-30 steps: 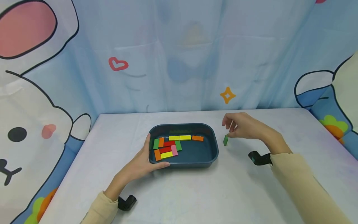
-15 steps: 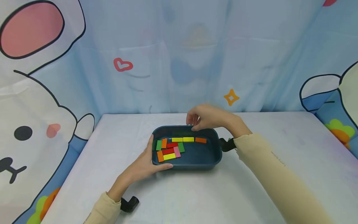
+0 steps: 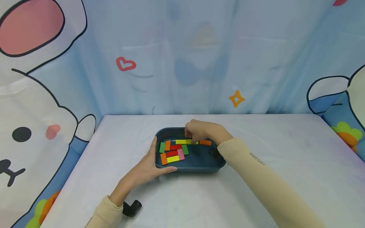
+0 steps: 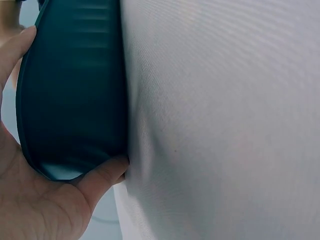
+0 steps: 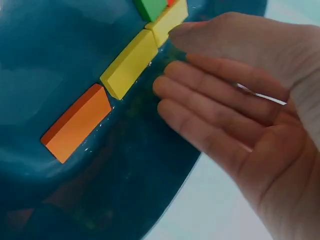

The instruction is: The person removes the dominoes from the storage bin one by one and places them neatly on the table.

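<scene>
A dark blue-green tray (image 3: 203, 161) stands mid-table with several small coloured blocks inside. My left hand (image 3: 148, 163) holds its left end, thumb along the front wall and fingers at the left rim; the left wrist view shows the thumb (image 4: 102, 180) low against the wall. My right hand (image 3: 199, 129) reaches over the far rim to the row of blocks. In the right wrist view, its thumb tip is right at a yellow block (image 5: 167, 22), the other fingers loosely extended; the index finger is mostly hidden. A second yellow block (image 5: 129, 65) and an orange block (image 5: 77, 125) continue the row.
Red, green, orange, yellow and pink (image 3: 181, 154) blocks lie grouped in the tray's left half. A white cloth covers the table (image 3: 256, 126), and a printed blue curtain (image 3: 159, 79) hangs behind it. A black wrist mount (image 3: 132, 208) sticks out from the left sleeve.
My right hand has moved left from beside a green block on the table, over the rim and down to the yellow blocks. The sleeve now hides that green block. My left hand stays on the tray.
</scene>
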Tool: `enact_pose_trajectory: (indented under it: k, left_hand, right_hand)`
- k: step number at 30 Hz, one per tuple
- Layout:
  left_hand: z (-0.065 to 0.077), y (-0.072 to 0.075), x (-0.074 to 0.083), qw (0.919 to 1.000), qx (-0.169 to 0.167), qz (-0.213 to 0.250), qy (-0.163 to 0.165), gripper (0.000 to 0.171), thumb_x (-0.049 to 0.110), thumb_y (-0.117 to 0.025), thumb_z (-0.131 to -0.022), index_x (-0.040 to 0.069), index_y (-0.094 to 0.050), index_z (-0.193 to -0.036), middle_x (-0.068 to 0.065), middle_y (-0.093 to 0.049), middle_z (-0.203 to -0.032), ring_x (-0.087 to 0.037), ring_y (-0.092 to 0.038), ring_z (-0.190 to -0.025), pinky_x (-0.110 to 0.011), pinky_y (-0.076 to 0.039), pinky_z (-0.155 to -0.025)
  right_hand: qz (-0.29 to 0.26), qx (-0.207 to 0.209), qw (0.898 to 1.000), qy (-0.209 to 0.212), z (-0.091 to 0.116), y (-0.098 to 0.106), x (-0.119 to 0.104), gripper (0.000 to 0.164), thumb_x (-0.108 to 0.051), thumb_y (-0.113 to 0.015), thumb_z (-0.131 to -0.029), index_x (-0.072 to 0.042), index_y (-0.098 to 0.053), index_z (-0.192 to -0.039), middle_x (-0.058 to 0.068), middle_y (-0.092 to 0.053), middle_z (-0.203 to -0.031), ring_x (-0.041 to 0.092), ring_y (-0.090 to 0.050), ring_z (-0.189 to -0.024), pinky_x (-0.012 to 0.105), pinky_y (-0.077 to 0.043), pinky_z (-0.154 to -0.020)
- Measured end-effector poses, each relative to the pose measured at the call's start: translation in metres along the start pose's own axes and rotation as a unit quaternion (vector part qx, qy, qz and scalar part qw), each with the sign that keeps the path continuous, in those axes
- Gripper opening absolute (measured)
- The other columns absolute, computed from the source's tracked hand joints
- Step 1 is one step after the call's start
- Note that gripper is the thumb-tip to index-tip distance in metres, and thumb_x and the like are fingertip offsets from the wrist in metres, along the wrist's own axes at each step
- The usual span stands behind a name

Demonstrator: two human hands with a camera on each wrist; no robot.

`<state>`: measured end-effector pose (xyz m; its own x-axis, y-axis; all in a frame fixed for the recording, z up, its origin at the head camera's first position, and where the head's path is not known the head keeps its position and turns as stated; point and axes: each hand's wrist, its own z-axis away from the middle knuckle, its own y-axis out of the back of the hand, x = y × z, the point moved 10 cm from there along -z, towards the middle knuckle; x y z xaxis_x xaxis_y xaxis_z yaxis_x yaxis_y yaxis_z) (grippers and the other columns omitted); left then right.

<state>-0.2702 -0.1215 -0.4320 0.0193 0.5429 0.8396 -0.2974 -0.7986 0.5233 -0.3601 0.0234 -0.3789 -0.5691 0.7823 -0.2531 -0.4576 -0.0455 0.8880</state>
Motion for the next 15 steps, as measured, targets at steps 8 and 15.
enact_pose_trajectory:
  k: [8,15]
  left_hand:
    - [0.000,0.000,0.001,1.0000,0.003,-0.009,-0.001,0.131,0.051,-0.086,-0.084,0.022,0.009,-0.169,-0.012,-0.034,-0.165,-0.031,-0.042,-0.143,-0.056,-0.040,-0.116]
    - [0.001,0.001,0.000,0.9999,0.003,-0.013,0.001,0.132,0.052,-0.086,-0.083,0.022,0.010,-0.169,-0.013,-0.031,-0.167,-0.033,-0.040,-0.145,-0.058,-0.038,-0.118]
  right_hand:
    - [0.049,-0.023,0.998,-0.025,-0.007,-0.012,-0.004,0.031,-0.007,-0.077,-0.095,0.001,-0.072,-0.124,0.009,-0.071,-0.108,0.021,-0.062,-0.094,0.033,-0.059,-0.092]
    - [0.046,-0.015,0.999,-0.012,-0.011,-0.019,-0.001,0.031,-0.004,-0.079,-0.092,-0.002,-0.075,-0.123,0.008,-0.072,-0.107,0.020,-0.064,-0.093,0.034,-0.059,-0.093]
